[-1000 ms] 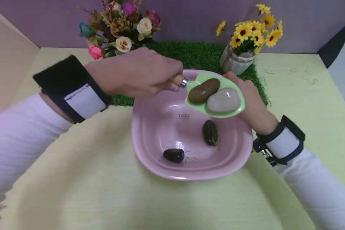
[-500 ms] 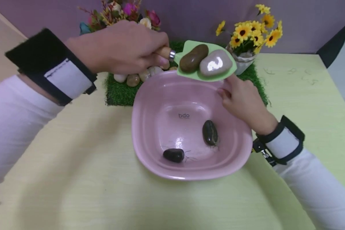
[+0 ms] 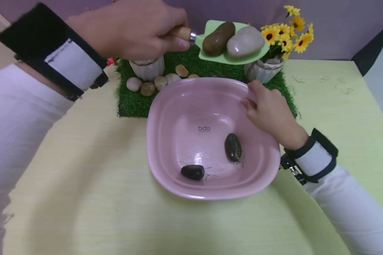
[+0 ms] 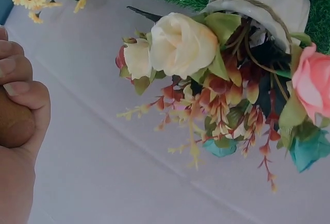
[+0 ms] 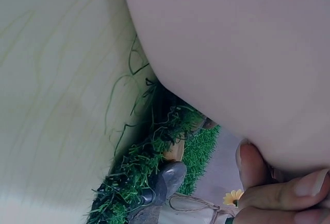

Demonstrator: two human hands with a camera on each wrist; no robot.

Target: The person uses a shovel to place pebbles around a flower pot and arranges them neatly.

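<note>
In the head view my left hand (image 3: 134,30) grips the wooden handle of a small green trowel (image 3: 225,60), held up above the far rim of the basin. On its blade lie a brown stone (image 3: 218,39) and a pale grey stone (image 3: 245,41). The handle's wooden end (image 4: 16,123) shows inside the curled fingers in the left wrist view. My right hand (image 3: 271,113) pinches the far right rim of the pink basin (image 3: 161,141), thumb inside. Two dark stones, one on the right (image 3: 233,147) and one nearer (image 3: 192,172), lie on the basin's floor.
Behind the basin lies a green artificial grass mat (image 3: 131,104). Several pebbles (image 3: 148,89) and a white pot (image 3: 150,69) stand on it. A pot of yellow flowers (image 3: 263,71) is at its right. Colourful artificial roses (image 4: 183,44) fill the left wrist view.
My left hand has raised the trowel and its two stones away from over the basin, toward the wall, uncovering the pebbles and white pot. The right hand keeps its hold on the rim.
</note>
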